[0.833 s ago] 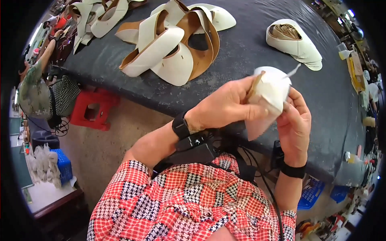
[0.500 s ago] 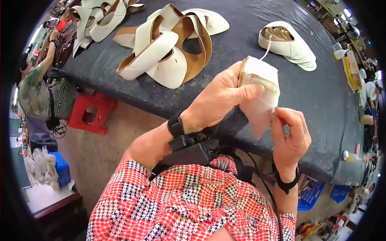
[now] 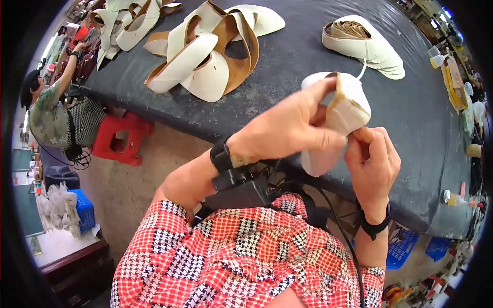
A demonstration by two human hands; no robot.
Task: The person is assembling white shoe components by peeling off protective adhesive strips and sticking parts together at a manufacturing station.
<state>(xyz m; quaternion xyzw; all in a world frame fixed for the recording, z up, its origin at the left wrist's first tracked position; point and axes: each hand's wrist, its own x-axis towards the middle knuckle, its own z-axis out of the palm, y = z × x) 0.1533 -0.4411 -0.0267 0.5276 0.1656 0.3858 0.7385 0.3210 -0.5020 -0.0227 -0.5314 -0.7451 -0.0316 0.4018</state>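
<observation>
I hold a cream leather shoe upper [image 3: 352, 108] with a tan lining above the near edge of the dark worktable [image 3: 287, 66]. My left hand [image 3: 292, 128] wraps over its top, fingers closed on it. My right hand [image 3: 372, 164] pinches its lower right side from below. A pale thread runs from the piece toward a stack of cream uppers [image 3: 364, 43] at the back right. Both wrists wear black bands.
A pile of cream and tan uppers [image 3: 205, 51] lies at the table's middle left, more [image 3: 123, 20] at the far left. A red stool [image 3: 120, 136] stands below the table. Another person [image 3: 49, 110] sits at left. Small bottles [image 3: 452, 197] stand near the right edge.
Both hands have turned the upper and drawn it closer to me. My right hand has shifted from the piece's side to pinching its lower edge.
</observation>
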